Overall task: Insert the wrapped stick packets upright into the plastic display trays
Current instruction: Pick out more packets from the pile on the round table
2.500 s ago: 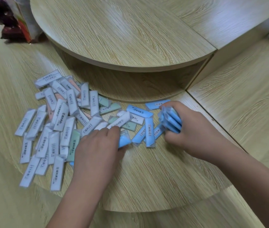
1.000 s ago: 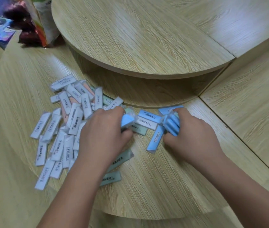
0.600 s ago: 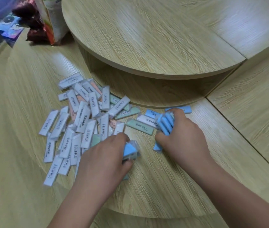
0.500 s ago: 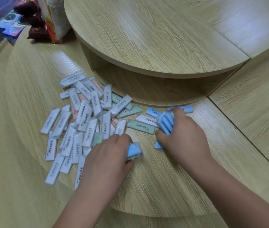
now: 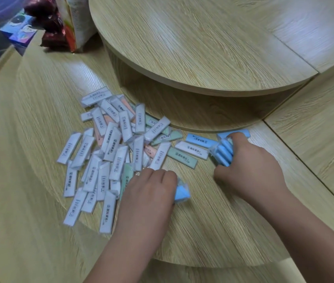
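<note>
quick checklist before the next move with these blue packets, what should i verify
1. Left hand grips its blue packet: ok.
2. Right hand holds the blue bundle: ok.
3. Bundle ends lined up: cannot tell, the fingers cover them.
4. All blue ones gathered: not ok, a loose blue packet lies on the table.
5. Display tray in view: not ok, none shows.

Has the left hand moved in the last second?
Yes. The left hand, gripping a blue packet, has drawn back toward the person, away from the curved shelf base it was beside.
</note>
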